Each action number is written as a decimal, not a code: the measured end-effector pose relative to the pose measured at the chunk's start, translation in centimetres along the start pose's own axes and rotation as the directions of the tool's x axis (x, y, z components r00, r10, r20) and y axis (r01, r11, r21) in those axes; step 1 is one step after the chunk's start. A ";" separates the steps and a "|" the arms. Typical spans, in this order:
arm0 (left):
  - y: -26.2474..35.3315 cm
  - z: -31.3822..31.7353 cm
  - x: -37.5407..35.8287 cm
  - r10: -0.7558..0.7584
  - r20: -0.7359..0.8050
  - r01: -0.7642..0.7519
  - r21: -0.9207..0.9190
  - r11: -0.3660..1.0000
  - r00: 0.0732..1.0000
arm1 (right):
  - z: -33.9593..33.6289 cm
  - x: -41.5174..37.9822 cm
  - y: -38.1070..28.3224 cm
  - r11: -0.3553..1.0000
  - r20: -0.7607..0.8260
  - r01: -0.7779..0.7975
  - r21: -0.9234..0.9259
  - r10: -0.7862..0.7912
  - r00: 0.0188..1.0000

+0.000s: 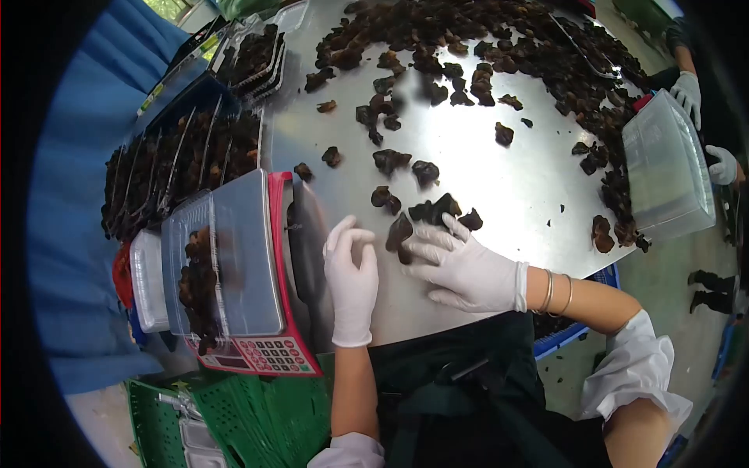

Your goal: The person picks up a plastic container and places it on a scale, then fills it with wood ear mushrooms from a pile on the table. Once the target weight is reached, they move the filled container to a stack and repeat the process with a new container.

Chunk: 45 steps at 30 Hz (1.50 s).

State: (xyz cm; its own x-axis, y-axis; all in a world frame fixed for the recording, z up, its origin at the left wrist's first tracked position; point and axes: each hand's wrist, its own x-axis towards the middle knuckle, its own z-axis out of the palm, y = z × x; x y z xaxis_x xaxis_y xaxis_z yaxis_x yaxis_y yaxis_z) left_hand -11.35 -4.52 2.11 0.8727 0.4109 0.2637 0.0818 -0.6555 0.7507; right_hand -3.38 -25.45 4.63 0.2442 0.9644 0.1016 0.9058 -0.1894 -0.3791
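My right hand (466,271), in a white glove, lies with its fingers spread over a few dark wood ear mushrooms (400,232) at the near side of the metal table. The fingertips touch or rest just above these pieces; contact is hard to judge. My left hand (351,282), also gloved, hovers beside the scale with loosely bent fingers and nothing visible in it. To its left stands a red-edged scale (282,257). On the scale sits a clear plastic tray (191,222), partly filled with wood ear mushrooms (200,285).
A large mushroom pile (437,27) covers the far side of the metal table (468,171). Filled trays (179,160) stand at the left. A co-worker's gloved hand (686,95) is by a translucent bin (667,168). Green crates (234,417) sit below the scale.
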 end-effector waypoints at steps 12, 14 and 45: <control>-0.4 -0.6 -3.2 -0.125 -0.104 0.077 -0.380 0.922 0.987 | -2.0 -1.1 2.2 0.789 -0.467 -0.535 0.304 0.612 0.638; 0.1 -0.6 -3.4 -0.173 -0.154 0.093 -0.424 0.901 0.973 | -0.5 -1.3 2.1 0.816 -0.390 -0.513 0.265 0.577 0.717; 0.9 -1.0 -4.3 -0.398 -0.002 0.240 -0.796 0.556 0.917 | 1.1 -1.4 0.6 0.812 -0.527 -0.477 0.336 0.581 0.620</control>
State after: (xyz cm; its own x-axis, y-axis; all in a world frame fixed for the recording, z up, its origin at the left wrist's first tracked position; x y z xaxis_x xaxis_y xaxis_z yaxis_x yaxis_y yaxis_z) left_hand -15.50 -6.20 2.26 0.7670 0.6392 -0.0559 -0.1283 0.2382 0.9627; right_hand -3.57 -26.73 3.22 0.8605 0.3906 0.3270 0.5032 -0.5516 -0.6652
